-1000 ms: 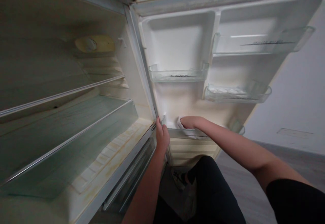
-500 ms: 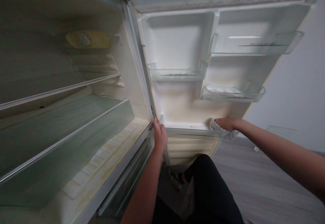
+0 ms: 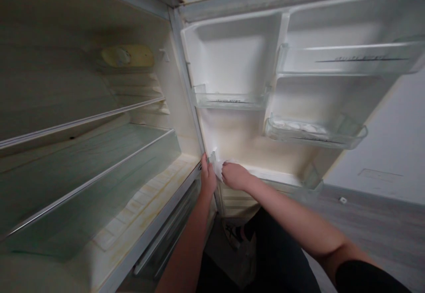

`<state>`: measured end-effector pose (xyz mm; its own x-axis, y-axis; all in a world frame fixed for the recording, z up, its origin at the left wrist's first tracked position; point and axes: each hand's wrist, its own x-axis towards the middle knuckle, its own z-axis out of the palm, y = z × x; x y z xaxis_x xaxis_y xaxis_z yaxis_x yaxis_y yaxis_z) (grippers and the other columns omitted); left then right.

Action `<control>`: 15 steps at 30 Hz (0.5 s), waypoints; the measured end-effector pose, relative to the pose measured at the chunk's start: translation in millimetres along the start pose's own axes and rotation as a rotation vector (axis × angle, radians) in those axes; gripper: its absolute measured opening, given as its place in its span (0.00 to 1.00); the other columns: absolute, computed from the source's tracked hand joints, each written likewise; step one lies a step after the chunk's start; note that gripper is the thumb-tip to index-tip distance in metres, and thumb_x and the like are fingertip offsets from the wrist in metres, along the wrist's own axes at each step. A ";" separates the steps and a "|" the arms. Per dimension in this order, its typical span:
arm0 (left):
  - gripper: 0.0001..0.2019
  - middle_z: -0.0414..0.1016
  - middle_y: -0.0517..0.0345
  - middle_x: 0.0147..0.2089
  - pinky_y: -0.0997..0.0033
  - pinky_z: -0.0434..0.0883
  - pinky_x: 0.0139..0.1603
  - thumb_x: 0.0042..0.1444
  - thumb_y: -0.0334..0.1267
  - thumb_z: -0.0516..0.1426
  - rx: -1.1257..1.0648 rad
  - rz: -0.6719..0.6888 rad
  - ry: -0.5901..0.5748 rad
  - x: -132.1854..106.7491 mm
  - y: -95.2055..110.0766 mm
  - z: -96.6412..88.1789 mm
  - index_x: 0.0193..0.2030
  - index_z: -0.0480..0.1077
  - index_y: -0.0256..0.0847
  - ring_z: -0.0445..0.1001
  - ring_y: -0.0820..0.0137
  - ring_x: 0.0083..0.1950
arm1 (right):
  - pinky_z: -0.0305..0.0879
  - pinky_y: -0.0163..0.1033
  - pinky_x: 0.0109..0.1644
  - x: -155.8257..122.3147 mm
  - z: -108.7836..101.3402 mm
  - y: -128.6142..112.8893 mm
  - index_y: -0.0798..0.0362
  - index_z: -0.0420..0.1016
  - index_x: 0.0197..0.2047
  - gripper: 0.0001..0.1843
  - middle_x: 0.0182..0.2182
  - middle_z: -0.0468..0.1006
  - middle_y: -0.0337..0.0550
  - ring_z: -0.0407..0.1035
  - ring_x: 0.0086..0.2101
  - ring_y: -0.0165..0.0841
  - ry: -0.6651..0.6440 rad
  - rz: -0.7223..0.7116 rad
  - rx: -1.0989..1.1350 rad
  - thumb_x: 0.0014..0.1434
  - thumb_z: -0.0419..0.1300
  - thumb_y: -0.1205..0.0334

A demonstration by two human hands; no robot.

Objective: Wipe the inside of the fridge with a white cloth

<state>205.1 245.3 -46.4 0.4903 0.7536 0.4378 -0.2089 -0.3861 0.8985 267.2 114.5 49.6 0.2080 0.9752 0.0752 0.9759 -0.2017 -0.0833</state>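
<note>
An open fridge door (image 3: 259, 140) faces me, with a clear bin (image 3: 270, 186) along its bottom. My left hand (image 3: 208, 179) grips the left end of that bin, close to the hinge side; its fingertips are partly hidden. Just right of it, my right hand (image 3: 236, 176) is closed on a white cloth (image 3: 218, 169), pressed into the bin's left corner. Most of the cloth is covered by the fingers. Brownish stains mark the door lining above the bin.
To the left, the fridge interior holds a glass shelf edge (image 3: 83, 122), a clear drawer front (image 3: 109, 191) and a yellowed lamp cover (image 3: 128, 56). Upper door bins (image 3: 232, 101) jut out, one (image 3: 315, 133) with white items. My knee (image 3: 275, 240) is below the door.
My right hand has slid the cloth leftward from the right end of the bottom bin to its left corner. My left hand stays in place. The view has shifted slightly.
</note>
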 end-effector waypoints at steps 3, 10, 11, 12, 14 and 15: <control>0.29 0.64 0.46 0.74 0.59 0.57 0.77 0.69 0.53 0.48 -0.030 -0.015 0.010 3.0 0.2 -3.1 0.72 0.58 0.42 0.63 0.61 0.75 | 0.72 0.47 0.48 -5.0 10.9 -17.2 0.65 0.82 0.47 0.17 0.42 0.81 0.62 0.75 0.48 0.48 0.080 0.008 -0.168 0.70 0.51 0.69; 0.26 0.63 0.47 0.75 0.57 0.56 0.77 0.69 0.44 0.48 -0.008 -0.013 -0.019 6.2 0.2 -8.4 0.72 0.58 0.42 0.61 0.62 0.75 | 0.64 0.46 0.52 -53.2 22.5 -5.4 0.59 0.82 0.41 0.13 0.37 0.81 0.53 0.74 0.46 0.44 0.126 0.097 -0.177 0.70 0.55 0.69; 0.26 0.63 0.48 0.75 0.57 0.55 0.78 0.69 0.43 0.48 -0.006 -0.016 -0.021 6.4 -0.1 -8.6 0.72 0.58 0.42 0.61 0.63 0.76 | 0.63 0.45 0.52 -61.8 23.4 -2.5 0.58 0.83 0.39 0.13 0.36 0.81 0.53 0.74 0.46 0.43 0.136 0.140 -0.179 0.70 0.56 0.69; 0.26 0.63 0.48 0.75 0.57 0.54 0.78 0.69 0.43 0.48 -0.002 -0.024 -0.018 6.6 -0.2 -8.7 0.72 0.57 0.42 0.60 0.63 0.76 | 0.62 0.45 0.52 -70.9 23.8 0.5 0.58 0.83 0.38 0.12 0.36 0.81 0.52 0.74 0.45 0.43 0.145 0.185 -0.183 0.69 0.57 0.69; 0.27 0.62 0.47 0.75 0.57 0.53 0.78 0.69 0.43 0.48 0.008 -0.040 -0.009 6.8 0.1 -8.7 0.73 0.58 0.41 0.59 0.62 0.76 | 0.61 0.44 0.51 -90.9 22.5 7.2 0.57 0.83 0.36 0.12 0.35 0.81 0.50 0.75 0.44 0.42 0.165 0.279 -0.193 0.68 0.58 0.69; 0.27 0.62 0.46 0.75 0.58 0.53 0.79 0.68 0.44 0.48 0.013 -0.044 -0.005 6.7 0.6 -8.6 0.73 0.58 0.40 0.59 0.62 0.77 | 0.60 0.44 0.50 -101.8 21.1 11.3 0.56 0.82 0.35 0.11 0.34 0.81 0.50 0.75 0.43 0.41 0.170 0.321 -0.201 0.67 0.59 0.69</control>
<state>201.0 254.7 -42.7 0.5033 0.7673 0.3974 -0.1757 -0.3595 0.9165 255.7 14.8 20.1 0.4954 0.8345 0.2413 0.8497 -0.5233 0.0651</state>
